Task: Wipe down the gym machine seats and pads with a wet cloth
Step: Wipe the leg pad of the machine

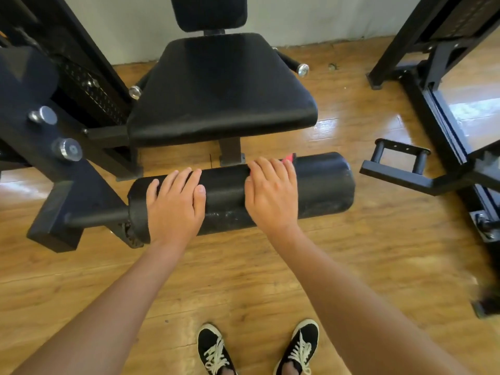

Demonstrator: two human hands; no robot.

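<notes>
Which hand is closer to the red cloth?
Right. The right hand lies on the red cloth, which peeks out past its fingers on the roller pad. The left hand rests farther along the pad, apart from it.

One wide-angle view, from the person's head, faces forward and steeply down. The black cylindrical roller pad (322, 185) lies close at centre, black lace-up shoes (213, 347) on the wooden plank floor (384, 255) at the bottom edge, the pale wall (297, 20) along the top.
</notes>
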